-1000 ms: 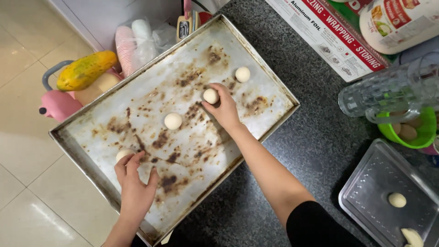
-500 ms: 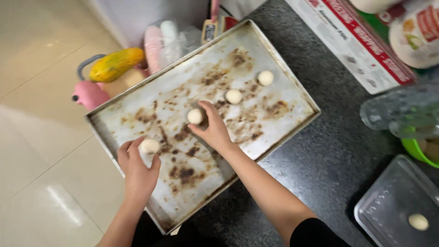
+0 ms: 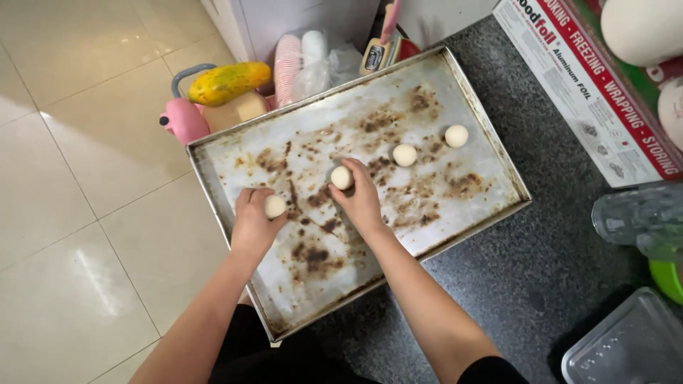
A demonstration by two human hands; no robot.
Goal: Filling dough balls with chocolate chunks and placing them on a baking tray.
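On the baking tray (image 3: 491, 160), each of the hands pinched a dough ball, the left hand (image 3: 255, 222) nearer the tray's left rim, the right hand (image 3: 360, 195) nearer its middle.

Bare forearms, a black sleeve edge on the right arm (image 3: 491, 370)

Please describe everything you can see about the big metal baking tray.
The baking tray is large, rectangular, of dull silver metal with a low raised rim. Its floor is covered with brown and black burnt stains. It lies flat and skewed on a dark speckled counter, one corner hanging over the edge above the tiled floor. Four pale dough balls are on it: the left hand holds one, the right hand another, and two sit free.
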